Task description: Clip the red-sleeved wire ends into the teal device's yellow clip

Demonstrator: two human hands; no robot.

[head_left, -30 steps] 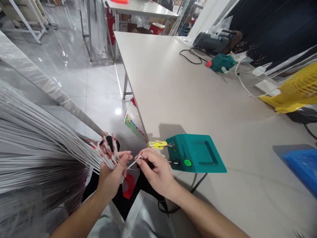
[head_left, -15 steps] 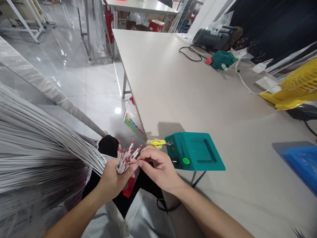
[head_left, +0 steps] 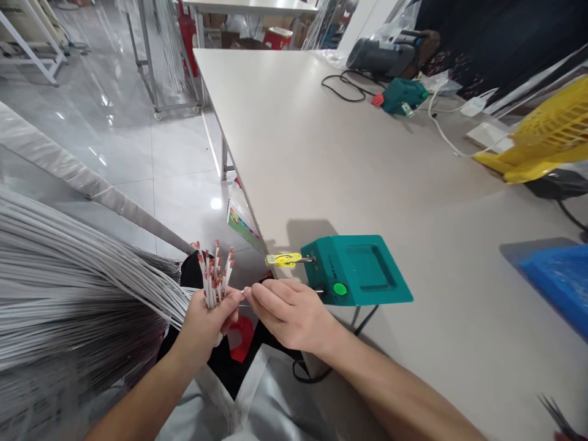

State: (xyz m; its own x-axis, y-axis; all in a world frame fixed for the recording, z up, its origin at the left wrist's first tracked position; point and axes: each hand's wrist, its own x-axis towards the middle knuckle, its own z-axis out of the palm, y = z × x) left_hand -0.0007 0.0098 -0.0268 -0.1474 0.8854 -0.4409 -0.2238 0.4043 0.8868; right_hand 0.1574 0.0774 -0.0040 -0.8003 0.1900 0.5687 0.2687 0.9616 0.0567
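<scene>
My left hand point(head_left: 202, 327) is closed round a bundle of white wires point(head_left: 214, 285), whose copper-coloured bare ends stick up above the fist. Just to its right, my right hand point(head_left: 291, 315) pinches the end of a single thin white wire point(head_left: 242, 293) beside my left thumb. The fingertips hide most of that end. Beyond my right hand is a green box-like device point(head_left: 362, 272) with a green button point(head_left: 340, 288) on its sloped front. A yellow clip point(head_left: 283, 260) juts from the device on a metal stem, apart from my fingers.
A thick mass of white wires point(head_left: 68, 263) hangs at the left by a plastic-wrapped rail point(head_left: 92, 184). On the table point(head_left: 294, 147) are a yellow fan-like object point(head_left: 546, 128), a blue tray point(head_left: 560, 282) and a smaller green device point(head_left: 402, 96). Dark metal prongs point(head_left: 558, 413) show at lower right.
Both hands have shifted slightly left, and the bundle stands more upright. My right hand has rolled over, its fingers curled more round the wire end. The whole view has shifted slightly.
</scene>
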